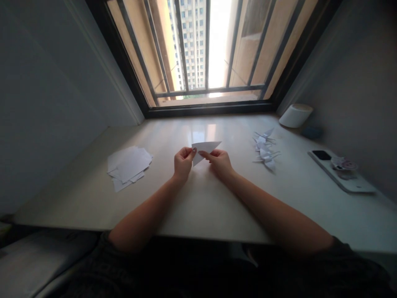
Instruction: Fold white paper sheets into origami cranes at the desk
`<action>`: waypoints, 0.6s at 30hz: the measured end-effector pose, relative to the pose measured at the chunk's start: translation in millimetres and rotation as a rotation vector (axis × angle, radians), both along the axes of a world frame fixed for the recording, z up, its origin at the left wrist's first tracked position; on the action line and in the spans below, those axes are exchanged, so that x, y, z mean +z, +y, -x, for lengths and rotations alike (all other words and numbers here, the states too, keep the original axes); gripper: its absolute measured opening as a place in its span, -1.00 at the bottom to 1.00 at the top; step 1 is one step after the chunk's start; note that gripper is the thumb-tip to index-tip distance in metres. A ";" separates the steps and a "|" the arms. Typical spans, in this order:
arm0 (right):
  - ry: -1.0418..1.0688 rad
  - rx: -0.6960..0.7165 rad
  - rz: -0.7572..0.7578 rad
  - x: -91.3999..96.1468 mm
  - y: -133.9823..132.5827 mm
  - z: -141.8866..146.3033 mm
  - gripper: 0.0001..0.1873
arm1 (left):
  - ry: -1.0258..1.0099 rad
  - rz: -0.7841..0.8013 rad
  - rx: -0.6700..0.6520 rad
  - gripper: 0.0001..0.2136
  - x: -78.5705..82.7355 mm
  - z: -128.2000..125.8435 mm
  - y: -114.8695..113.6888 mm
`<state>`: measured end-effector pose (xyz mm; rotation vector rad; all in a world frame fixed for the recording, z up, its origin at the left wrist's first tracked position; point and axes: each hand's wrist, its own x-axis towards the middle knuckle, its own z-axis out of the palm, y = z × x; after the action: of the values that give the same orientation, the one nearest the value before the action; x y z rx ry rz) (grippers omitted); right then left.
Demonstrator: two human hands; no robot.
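Observation:
A folded white paper triangle (pixel 205 148) is held just above the middle of the pale table (pixel 198 198). My left hand (pixel 183 162) pinches its left edge with fingers curled. My right hand (pixel 219 162) pinches its lower edge, thumb and fingertips pressed together on the paper. The triangle's long tip points to the right and away from me. Both forearms reach in from the near edge.
A loose stack of white paper sheets (pixel 128 167) lies at the left. Several folded paper cranes (pixel 265 149) sit at the right. Further right are a white cylinder (pixel 295 115), a phone (pixel 322 155) and a white tray (pixel 347 176). A barred window (pixel 207 54) is beyond.

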<state>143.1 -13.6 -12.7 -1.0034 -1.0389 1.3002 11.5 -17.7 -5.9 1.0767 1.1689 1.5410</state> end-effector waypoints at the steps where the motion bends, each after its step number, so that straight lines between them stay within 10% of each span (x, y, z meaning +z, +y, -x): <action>1: -0.004 0.006 -0.010 0.3 0.2 -0.4 -0.67 | -0.009 -0.002 0.009 -0.70 0.0 0.3 0.3; 18: -0.019 -0.060 -0.053 -0.9 5.1 -2.2 -0.65 | 0.098 -0.125 0.030 -0.69 -2.5 4.1 4.8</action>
<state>145.3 -8.4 -13.5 -1.0008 -1.0449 1.2106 7.5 -12.9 -8.5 1.2343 1.1713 1.6183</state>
